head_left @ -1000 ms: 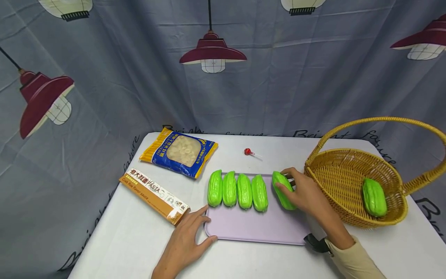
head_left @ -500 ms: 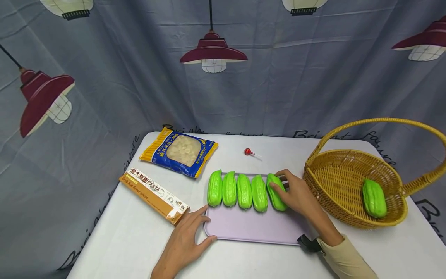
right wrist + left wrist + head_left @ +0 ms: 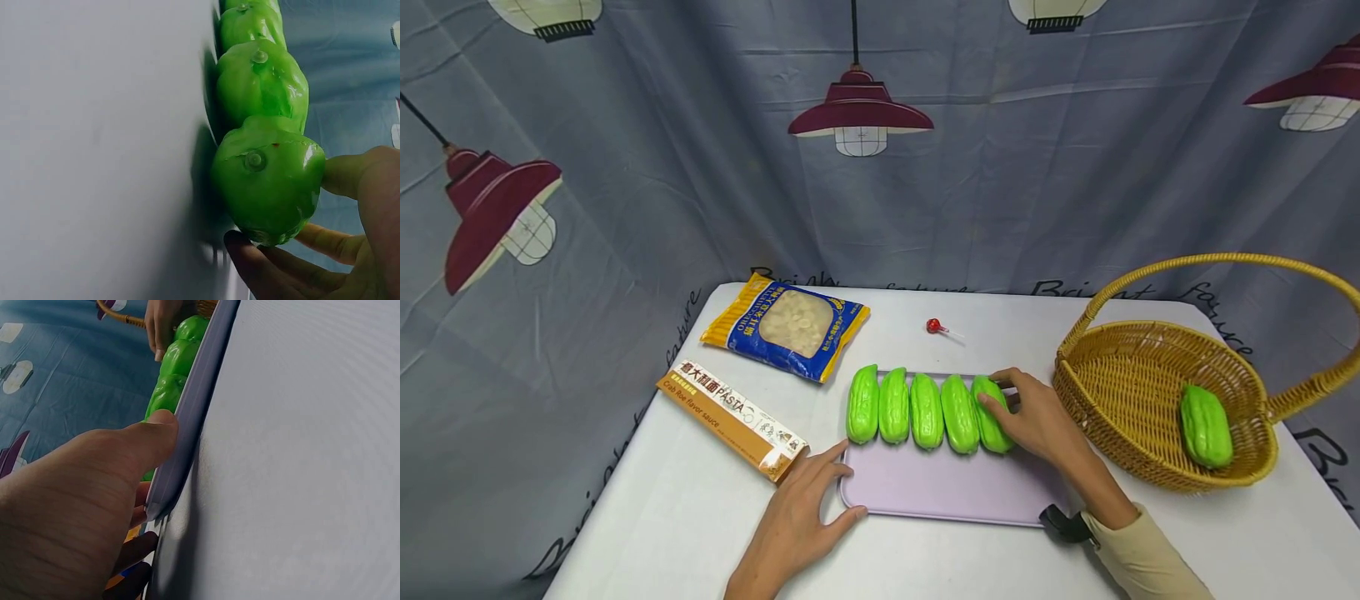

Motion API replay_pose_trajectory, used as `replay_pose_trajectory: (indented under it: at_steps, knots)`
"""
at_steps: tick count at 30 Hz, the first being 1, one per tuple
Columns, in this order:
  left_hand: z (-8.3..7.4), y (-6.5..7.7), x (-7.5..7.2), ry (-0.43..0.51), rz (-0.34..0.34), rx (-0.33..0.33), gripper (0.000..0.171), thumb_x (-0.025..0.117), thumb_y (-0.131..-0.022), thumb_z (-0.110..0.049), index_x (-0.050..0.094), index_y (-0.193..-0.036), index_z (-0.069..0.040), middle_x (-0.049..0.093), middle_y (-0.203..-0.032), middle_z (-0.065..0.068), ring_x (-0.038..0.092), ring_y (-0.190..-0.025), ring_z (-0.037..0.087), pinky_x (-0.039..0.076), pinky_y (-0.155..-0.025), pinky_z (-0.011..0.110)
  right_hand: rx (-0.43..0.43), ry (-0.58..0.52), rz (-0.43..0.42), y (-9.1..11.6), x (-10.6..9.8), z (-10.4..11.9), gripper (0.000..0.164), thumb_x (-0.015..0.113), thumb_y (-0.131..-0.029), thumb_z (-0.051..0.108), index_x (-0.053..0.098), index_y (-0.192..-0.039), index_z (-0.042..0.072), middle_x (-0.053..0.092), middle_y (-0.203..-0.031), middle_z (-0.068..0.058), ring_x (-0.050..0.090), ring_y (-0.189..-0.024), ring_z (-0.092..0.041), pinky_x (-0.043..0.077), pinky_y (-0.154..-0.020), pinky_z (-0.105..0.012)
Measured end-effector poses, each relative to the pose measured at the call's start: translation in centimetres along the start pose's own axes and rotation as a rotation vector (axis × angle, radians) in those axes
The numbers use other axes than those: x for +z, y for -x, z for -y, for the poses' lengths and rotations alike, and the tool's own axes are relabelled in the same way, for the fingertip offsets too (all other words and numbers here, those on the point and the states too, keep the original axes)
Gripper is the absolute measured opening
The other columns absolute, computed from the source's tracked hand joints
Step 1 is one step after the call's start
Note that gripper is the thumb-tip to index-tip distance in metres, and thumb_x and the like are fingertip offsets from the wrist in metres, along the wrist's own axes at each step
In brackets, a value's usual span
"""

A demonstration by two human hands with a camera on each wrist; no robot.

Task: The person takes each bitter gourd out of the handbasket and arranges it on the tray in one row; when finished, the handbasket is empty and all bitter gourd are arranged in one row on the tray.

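Observation:
My right hand (image 3: 1037,417) grips the rightmost bitter melon (image 3: 987,408), a glossy, lobed green one, at the right end of a row of several like it on the pale purple tray (image 3: 955,493). In the right wrist view its thumb lies on one side of that melon and its fingers curve round the other. The held melon leans slightly and sits against its neighbour (image 3: 959,415). My left hand (image 3: 805,517) rests at the tray's front left corner, fingers spread along the left edge and thumb at the front rim. The left wrist view shows that thumb (image 3: 159,428) against the rim.
A woven basket (image 3: 1120,400) with a tall handle stands right of the tray, one more bitter melon (image 3: 1206,425) inside. Left lie a pasta box (image 3: 733,421) and a blue and yellow pasta bag (image 3: 786,327). A red lollipop (image 3: 933,326) lies behind the tray.
My right hand has brought the held bitter melon leftward over the tray, up against the row, closing the gap. My left hand has stayed at the tray's corner.

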State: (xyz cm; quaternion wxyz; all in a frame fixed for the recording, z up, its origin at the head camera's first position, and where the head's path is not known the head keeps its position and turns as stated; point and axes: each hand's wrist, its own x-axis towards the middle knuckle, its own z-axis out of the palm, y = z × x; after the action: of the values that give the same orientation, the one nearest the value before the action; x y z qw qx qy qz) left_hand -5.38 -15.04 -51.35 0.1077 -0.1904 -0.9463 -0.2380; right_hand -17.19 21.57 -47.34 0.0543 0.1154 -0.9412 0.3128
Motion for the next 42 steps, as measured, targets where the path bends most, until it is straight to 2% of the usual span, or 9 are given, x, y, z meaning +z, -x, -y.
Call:
replay_pose_trajectory:
  at_steps: [12, 17, 23, 30, 34, 37, 41, 42]
  knots:
    - [0.0, 0.0, 0.0, 0.004, -0.002, -0.003, 0.048, 0.09, -0.086, -0.047, 0.072, -0.12, -0.019, 0.058, -0.159, -0.001, 0.057, -0.142, 0.021, 0.034, -0.132, 0.049, 0.024, 0.008, 0.031, 0.2, -0.9, 0.2, 0.052, 0.066, -0.108, 0.036, 0.06, -0.142, -0.002, 0.067, -0.137, -0.029, 0.073, -0.11, -0.044, 0.062, -0.095, -0.063]
    - [0.0, 0.0, 0.0, 0.007, 0.008, -0.013, 0.047, 0.09, -0.086, -0.045, 0.072, -0.12, -0.019, 0.058, -0.158, -0.002, 0.057, -0.143, 0.021, 0.033, -0.132, 0.049, 0.025, 0.014, 0.026, 0.5, -1.8, 0.3, 0.052, 0.064, -0.109, 0.037, 0.059, -0.145, 0.0, 0.067, -0.136, -0.029, 0.074, -0.107, -0.042, 0.065, -0.089, -0.06]
    - [0.1, 0.0, 0.1, 0.009, -0.021, 0.014, 0.047, 0.091, -0.085, -0.045, 0.072, -0.119, -0.018, 0.06, -0.157, -0.001, 0.058, -0.141, 0.021, 0.035, -0.131, 0.05, 0.027, -0.014, 0.021, 1.1, -3.1, 0.2, 0.049, 0.07, -0.106, 0.027, 0.058, -0.145, -0.001, 0.067, -0.136, -0.029, 0.075, -0.105, -0.042, 0.068, -0.082, -0.054]
    - [0.1, 0.0, 0.1, -0.009, -0.046, 0.033, 0.049, 0.092, -0.084, -0.046, 0.071, -0.118, -0.019, 0.06, -0.156, -0.002, 0.059, -0.14, 0.019, 0.037, -0.129, 0.049, 0.009, -0.042, -0.018, 1.9, -4.6, -0.3, 0.048, 0.07, -0.106, 0.02, 0.056, -0.145, -0.005, 0.065, -0.133, -0.033, 0.073, -0.107, -0.048, 0.066, -0.088, -0.06]
    - [0.1, 0.0, 0.0, -0.013, -0.042, 0.03, 0.048, 0.092, -0.084, -0.045, 0.071, -0.119, -0.019, 0.061, -0.156, -0.001, 0.059, -0.14, 0.02, 0.037, -0.129, 0.049, -0.015, -0.019, -0.075, 2.5, -5.5, -0.3, 0.046, 0.073, -0.104, 0.019, 0.059, -0.142, -0.004, 0.069, -0.126, -0.031, 0.074, -0.102, -0.045, 0.066, -0.085, -0.06]
    - [0.1, 0.0, 0.0, -0.007, -0.032, 0.023, 0.048, 0.092, -0.085, -0.045, 0.072, -0.119, -0.018, 0.06, -0.156, 0.0, 0.059, -0.14, 0.02, 0.037, -0.13, 0.049, -0.038, -0.009, -0.129, 3.0, -6.2, -0.3, 0.044, 0.074, -0.103, 0.016, 0.062, -0.14, -0.003, 0.071, -0.12, -0.027, 0.073, -0.1, -0.042, 0.067, -0.082, -0.05]
    - [0.1, -0.1, 0.0, -0.001, -0.014, 0.013, 0.048, 0.091, -0.085, -0.046, 0.071, -0.119, -0.018, 0.06, -0.157, -0.001, 0.058, -0.141, 0.021, 0.036, -0.131, 0.049, -0.053, -0.014, -0.192, 3.7, -7.2, -0.7, 0.041, 0.076, -0.101, 0.012, 0.064, -0.137, -0.002, 0.072, -0.121, -0.024, 0.073, -0.102, -0.041, 0.064, -0.079, -0.023]
    - [0.1, -0.1, 0.0, 0.001, -0.011, 0.01, 0.048, 0.091, -0.085, -0.046, 0.071, -0.119, -0.019, 0.06, -0.157, -0.001, 0.058, -0.141, 0.021, 0.035, -0.131, 0.049, -0.053, -0.007, -0.203, 3.8, -7.5, -0.9, 0.041, 0.076, -0.101, 0.012, 0.064, -0.137, -0.002, 0.072, -0.122, -0.023, 0.073, -0.102, -0.041, 0.065, -0.079, -0.023]
